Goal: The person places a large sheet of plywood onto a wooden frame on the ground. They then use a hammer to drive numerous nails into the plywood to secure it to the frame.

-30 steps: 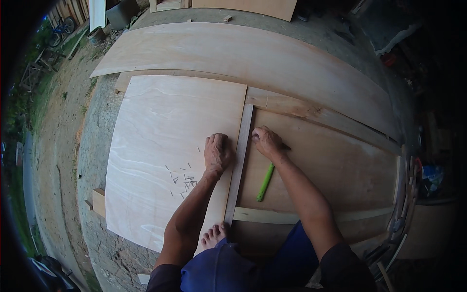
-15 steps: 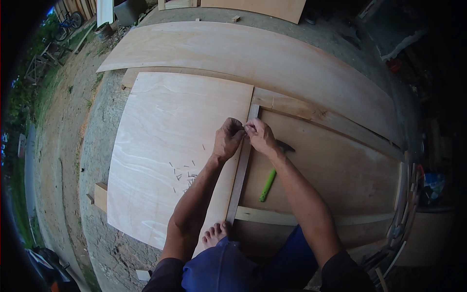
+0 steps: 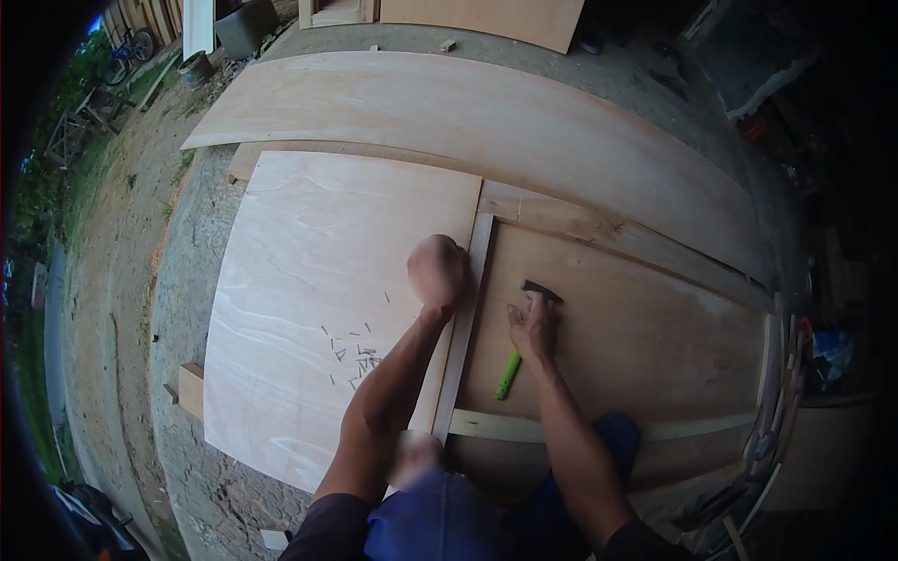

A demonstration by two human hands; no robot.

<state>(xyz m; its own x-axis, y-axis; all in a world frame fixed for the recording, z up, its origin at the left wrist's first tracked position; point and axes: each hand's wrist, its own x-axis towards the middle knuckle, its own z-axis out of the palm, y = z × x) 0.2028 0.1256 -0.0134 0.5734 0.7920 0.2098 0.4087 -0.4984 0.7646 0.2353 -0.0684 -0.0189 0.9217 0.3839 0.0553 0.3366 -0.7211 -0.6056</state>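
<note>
My left hand (image 3: pixel 437 271) is curled into a blurred fist at the narrow wooden strip (image 3: pixel 458 360), which runs between the two plywood sheets. Whether it pinches anything small is hidden. My right hand (image 3: pixel 533 327) lies on the right plywood sheet (image 3: pixel 645 346) and grips a hammer (image 3: pixel 510 374) with a green handle, just below its dark head (image 3: pixel 542 291). Several small nails (image 3: pixel 351 355) lie loose on the pale left plywood sheet (image 3: pixel 309 271), left of my left forearm.
A long curved plywood panel (image 3: pixel 486 112) lies beyond the sheets on the concrete floor. A batten (image 3: pixel 599 229) runs along the top of the right sheet. Wood offcuts and clutter (image 3: pixel 795 374) stand at the right edge, with bare ground (image 3: pixel 112 280) to the left.
My hands were together at the strip half a second ago. They have parted: the right dropped onto the hammer, while the left stayed at the strip.
</note>
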